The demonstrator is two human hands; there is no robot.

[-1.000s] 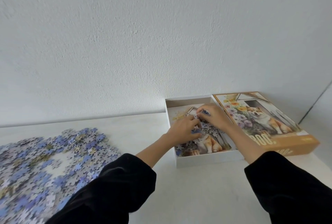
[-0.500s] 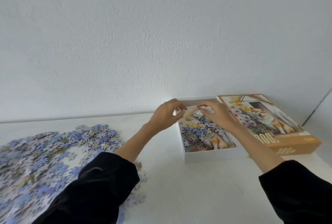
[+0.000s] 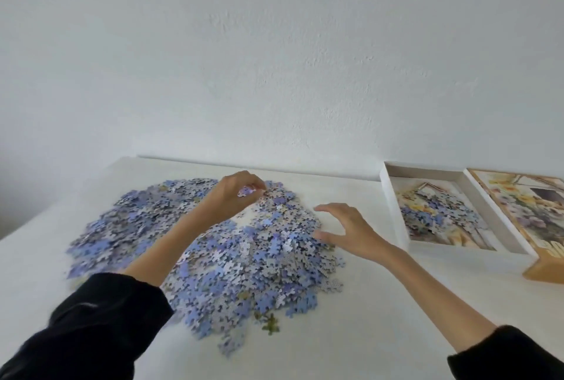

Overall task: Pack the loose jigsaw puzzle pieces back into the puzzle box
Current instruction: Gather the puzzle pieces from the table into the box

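- Looks like the grab-a-handful step: both hands are over the big heap of puzzle pieces (image 3: 244,257) on the bench (image 3: 366,343), nothing is on its way to the box yet.
- Left hand (image 3: 230,201) is at the far side of the heap with fingers curled, and the fingertips seem to be pinching a small cluster of pieces just off the top.
- Right hand (image 3: 348,230) is spread wide like a claw, fingers arched and apart, holding nothing. It's at the heap's right edge. Can't tell if the thumb is touching pieces or just above them.
- The puzzle box (image 3: 393,196) sits open off to the right of the right hand, apart from the heap, with a modest scatter of pieces (image 3: 427,218) already inside. The lid (image 3: 518,211) lies just beyond it, further right.
- Progress guess: early days, since way more pieces are under the hands than in the box.
- Next move, I reckon: bring the hands together to scoop a proper bunch, then carry it right and drop it inside the box walls.
- Watch out for stragglers, like that greenish piece (image 3: 270,326) on the near edge between the forearms.
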